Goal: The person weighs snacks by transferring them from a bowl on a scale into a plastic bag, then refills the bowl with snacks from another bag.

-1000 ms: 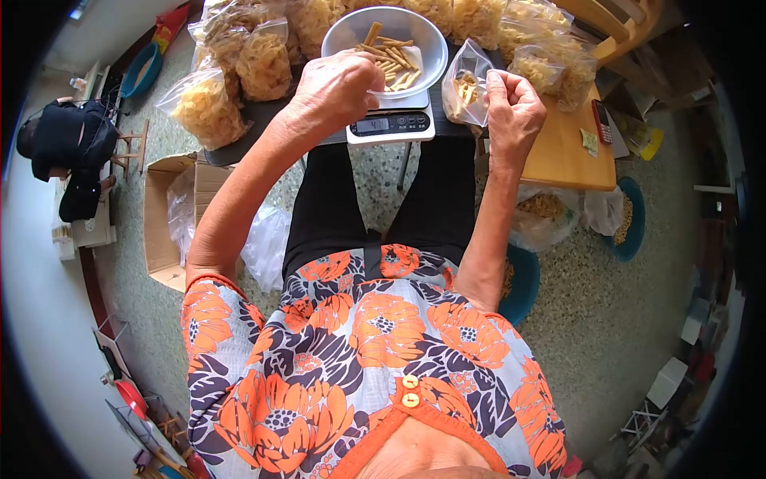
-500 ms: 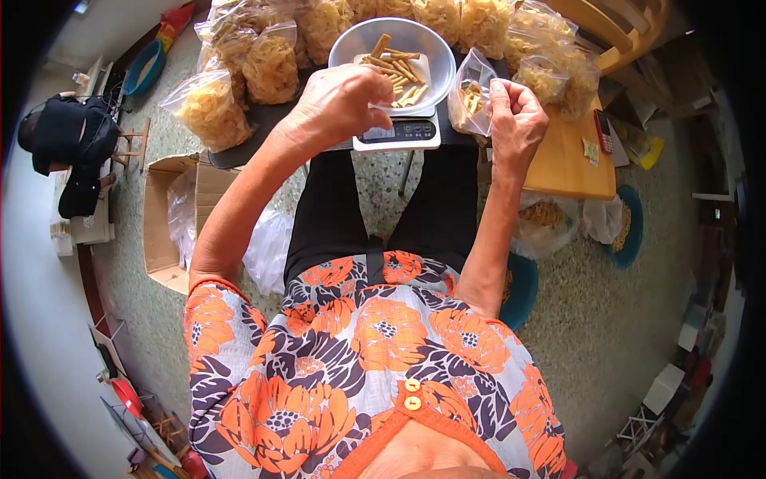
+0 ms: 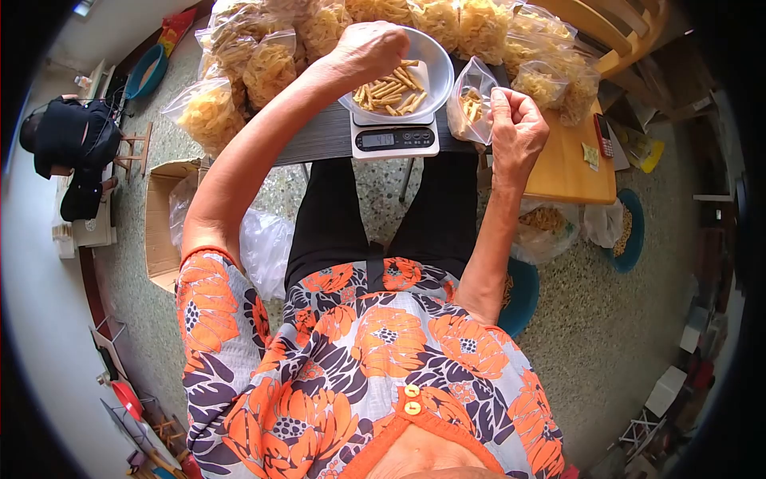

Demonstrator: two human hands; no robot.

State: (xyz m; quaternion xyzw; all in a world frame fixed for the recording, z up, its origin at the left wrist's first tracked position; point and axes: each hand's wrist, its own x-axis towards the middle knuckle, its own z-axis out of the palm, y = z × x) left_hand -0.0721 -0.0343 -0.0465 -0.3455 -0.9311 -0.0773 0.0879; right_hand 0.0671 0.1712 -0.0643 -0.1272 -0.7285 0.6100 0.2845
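Observation:
My left hand (image 3: pixel 373 50) is closed over the far left part of a clear plastic bowl (image 3: pixel 440 65); what its fingers hold, if anything, is hidden. In the bowl lie several short tan sticks (image 3: pixel 391 92). The bowl sits on a white kitchen scale (image 3: pixel 396 140) with a dark display showing lit digits. To the right of the bowl, a small clear zip bag (image 3: pixel 472 108) stands upright with some of the same sticks inside. My right hand (image 3: pixel 519 128) pinches the right edge of this bag between thumb and fingers.
Filled bags of yellowish crisps (image 3: pixel 271 68) crowd the dark table's far side and both ends. On the right, a wooden table (image 3: pixel 570 172) carries a red calculator (image 3: pixel 603 136). A cardboard box (image 3: pixel 167 223) stands at lower left. Farther left is another person (image 3: pixel 76 140).
My left hand has moved up and away over the bowl, uncovering the scale's display. The sticks lie differently in the bowl. My right hand stays at the bag.

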